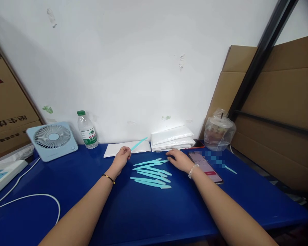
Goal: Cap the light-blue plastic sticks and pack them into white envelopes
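My left hand (122, 156) pinches one end of a turquoise eyebrow razor (139, 145), which slants up to the right in front of a white padded packet (114, 149). Over the right end of a loose pile of similar turquoise razors (151, 181) hovers my right hand (179, 160), its thumb and fingers apart. The thumb is close to the tip of the topmost razor; whether it touches is unclear. Several razors lie roughly side by side on the blue table (149, 215), most with their wider ends to the right.
A stack of white packets (171, 137) leans by the wall. On the right are a lit phone (210, 171), another phone (198, 144), a bagged drink cup (218, 131) and a single razor (231, 169). Left stand a water bottle (87, 131), a blue fan (52, 140) and a white cable (41, 195).
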The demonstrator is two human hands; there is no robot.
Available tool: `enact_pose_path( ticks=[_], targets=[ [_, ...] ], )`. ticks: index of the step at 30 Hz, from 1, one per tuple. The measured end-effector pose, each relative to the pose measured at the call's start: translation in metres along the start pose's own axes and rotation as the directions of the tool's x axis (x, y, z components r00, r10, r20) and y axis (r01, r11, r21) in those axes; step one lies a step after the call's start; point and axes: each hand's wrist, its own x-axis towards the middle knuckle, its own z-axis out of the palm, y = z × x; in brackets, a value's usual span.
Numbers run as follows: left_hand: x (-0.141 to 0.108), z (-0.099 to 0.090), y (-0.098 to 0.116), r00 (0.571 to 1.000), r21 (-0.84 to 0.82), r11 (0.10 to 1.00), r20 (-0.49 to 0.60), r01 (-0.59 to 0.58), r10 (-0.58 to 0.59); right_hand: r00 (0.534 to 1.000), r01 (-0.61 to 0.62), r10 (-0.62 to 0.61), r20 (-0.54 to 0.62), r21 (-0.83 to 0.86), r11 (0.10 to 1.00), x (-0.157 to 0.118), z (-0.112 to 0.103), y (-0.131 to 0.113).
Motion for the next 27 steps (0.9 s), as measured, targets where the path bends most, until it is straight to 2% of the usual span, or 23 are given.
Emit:
enact_pose_path(
  ticks=[4, 7, 11, 17, 20, 27],
  targets=[
    [0.001, 0.0, -0.003, 1.0, 0.027, 1.0, -0.008, -0.003, 0.004, 0.997, -0.057, 0.06, 0.04, -0.077, 0.995, 0.008, 0.014, 0.006],
    [0.0, 0.002, -0.002, 0.999, 0.051, 0.998, 0.02, -0.039, 0.038, 0.998, -0.064, 0.066, 0.017, -0.094, 0.994, 0.014, 0.021, 0.002],
    [-0.002, 0.005, 0.002, 0.996, 0.085, 0.994, 0.066, -0.066, 0.061, 0.998, -0.055, 0.053, -0.02, -0.161, 0.985, 0.017, 0.022, -0.007],
    [-0.002, 0.005, 0.0, 0.995, 0.086, 0.994, 0.076, -0.071, 0.065, 0.998, -0.061, 0.067, 0.009, -0.291, 0.955, 0.022, 0.025, -0.023],
    [0.0, 0.004, -0.004, 0.994, 0.109, 0.991, 0.084, -0.073, 0.064, 0.996, -0.081, 0.085, 0.002, -0.292, 0.953, 0.027, 0.026, -0.024],
    [0.0, 0.004, -0.003, 0.993, 0.115, 0.991, 0.098, -0.07, 0.059, 1.0, -0.024, 0.024, 0.0, -0.23, 0.973, 0.024, 0.022, -0.016]
  ],
)
